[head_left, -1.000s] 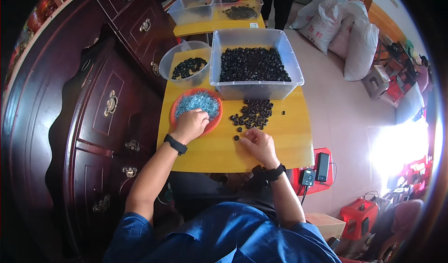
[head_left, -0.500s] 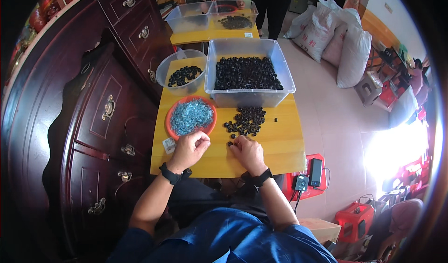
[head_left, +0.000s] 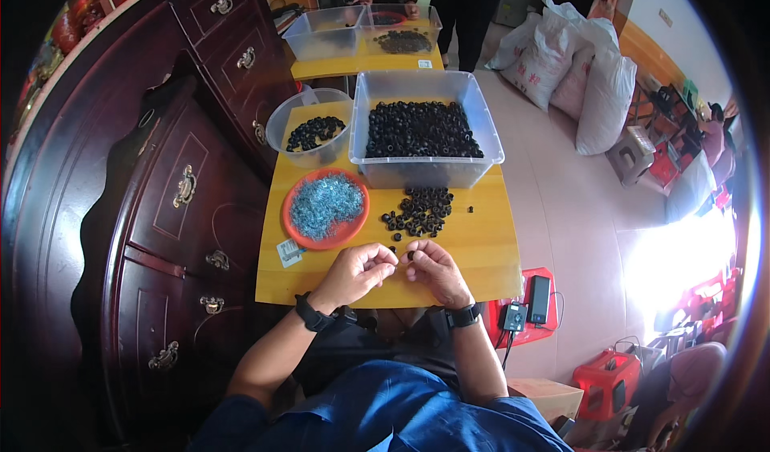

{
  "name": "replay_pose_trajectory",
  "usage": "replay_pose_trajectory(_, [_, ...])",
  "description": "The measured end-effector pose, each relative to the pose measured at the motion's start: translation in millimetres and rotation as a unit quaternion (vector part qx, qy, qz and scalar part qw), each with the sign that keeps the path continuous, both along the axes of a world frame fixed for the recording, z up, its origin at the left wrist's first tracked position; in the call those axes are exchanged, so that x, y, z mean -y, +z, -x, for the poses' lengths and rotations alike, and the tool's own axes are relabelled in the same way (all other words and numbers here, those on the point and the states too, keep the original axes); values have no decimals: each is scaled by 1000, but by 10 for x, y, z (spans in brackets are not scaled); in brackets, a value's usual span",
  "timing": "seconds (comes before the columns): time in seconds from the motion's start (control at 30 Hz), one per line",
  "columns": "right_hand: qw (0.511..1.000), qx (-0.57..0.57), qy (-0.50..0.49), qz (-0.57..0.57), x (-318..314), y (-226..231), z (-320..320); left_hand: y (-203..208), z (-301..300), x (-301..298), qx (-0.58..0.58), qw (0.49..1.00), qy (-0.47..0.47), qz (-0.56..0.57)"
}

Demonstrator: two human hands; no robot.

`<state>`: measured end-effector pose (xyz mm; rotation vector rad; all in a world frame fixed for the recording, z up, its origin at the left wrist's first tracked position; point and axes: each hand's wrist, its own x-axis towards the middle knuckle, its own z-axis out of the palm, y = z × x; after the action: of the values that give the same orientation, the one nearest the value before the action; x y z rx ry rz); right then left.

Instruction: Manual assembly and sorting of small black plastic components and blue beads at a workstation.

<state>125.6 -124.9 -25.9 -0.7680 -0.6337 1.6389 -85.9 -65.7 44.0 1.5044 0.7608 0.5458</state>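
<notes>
Both hands pinch small black rings at the near edge of a yellow table.

A dark wooden cabinet [head_left: 184,187] stands at far left; beside it the table [head_left: 481,251] carries an orange plate [head_left: 298,235] of small blue parts. The left hand [head_left: 357,271] and right hand [head_left: 433,269] sit close together, fingertips closed on a black ring [head_left: 410,255] between them. The loose ring pile [head_left: 419,211] lies just beyond, before a clear bin [head_left: 423,127].
</notes>
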Motion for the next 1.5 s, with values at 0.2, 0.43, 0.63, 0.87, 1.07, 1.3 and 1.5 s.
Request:
replay_pose_trajectory(0.2, [997, -72, -25, -30, -29, -191, -31, -14, -192, -99, -6, 996, 45, -78])
replay_pose_trajectory(0.43, [988, -143, -40, -40, -103, -223, -62, -49, -341, -186, 3, 993, 73, -98])
replay_pose_trajectory(0.63, [984, -174, -11, -41, -90, -229, -89, -105, -475, -145, -15, 974, 84, -210])
replay_pose_trajectory(0.87, [985, -164, -21, -44, -92, -276, -56, -99, -546, -178, -7, 954, 75, -290])
replay_pose_trajectory(1.07, [989, -135, -34, -43, -118, -290, -9, -85, -544, -141, -43, 935, 48, -349])
replay_pose_trajectory(1.3, [987, -144, -23, -65, -128, -240, -34, -35, -530, -102, -45, 928, 22, -368])
replay_pose_trajectory(1.5, [982, -172, 18, -77, -104, -251, -47, -80, -520, -116, -61, 907, 7, -417])
